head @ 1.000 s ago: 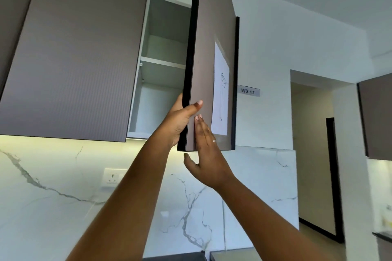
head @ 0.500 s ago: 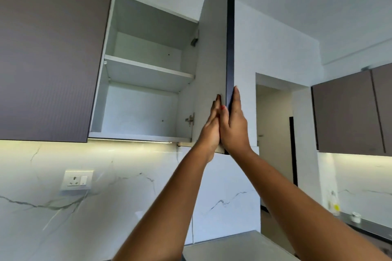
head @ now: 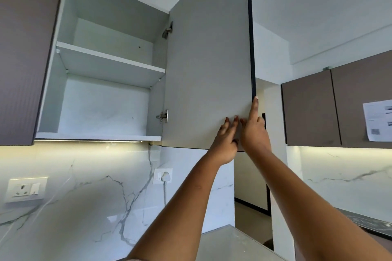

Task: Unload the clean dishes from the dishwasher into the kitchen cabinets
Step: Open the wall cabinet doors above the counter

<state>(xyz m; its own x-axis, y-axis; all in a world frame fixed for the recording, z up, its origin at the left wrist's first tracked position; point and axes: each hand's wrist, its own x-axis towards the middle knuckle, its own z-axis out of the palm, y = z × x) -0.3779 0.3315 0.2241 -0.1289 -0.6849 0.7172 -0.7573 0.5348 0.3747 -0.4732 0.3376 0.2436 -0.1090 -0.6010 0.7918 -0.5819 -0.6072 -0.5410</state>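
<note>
Both arms are raised, far and up. The wall cabinet (head: 63, 27) is upper left, and its cabinet door (head: 207, 65) is swung open to the right. The left hand (head: 226, 140) has its fingers straight and together, flat against the door's inner face near the bottom right corner. The right hand (head: 253, 133) grips the door's free edge, thumb on the inner face, index finger (head: 255, 106) straight up along the dark edge. The two hands are touching.

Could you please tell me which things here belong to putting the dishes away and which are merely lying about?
Part of the job:
open cabinet
cabinet door, swung wide
left hand, flat on the door
right hand, holding the door's edge

Just there:
wall socket
plugged socket
closed cabinets on the right
paper sheet stuck on one
countertop
</note>
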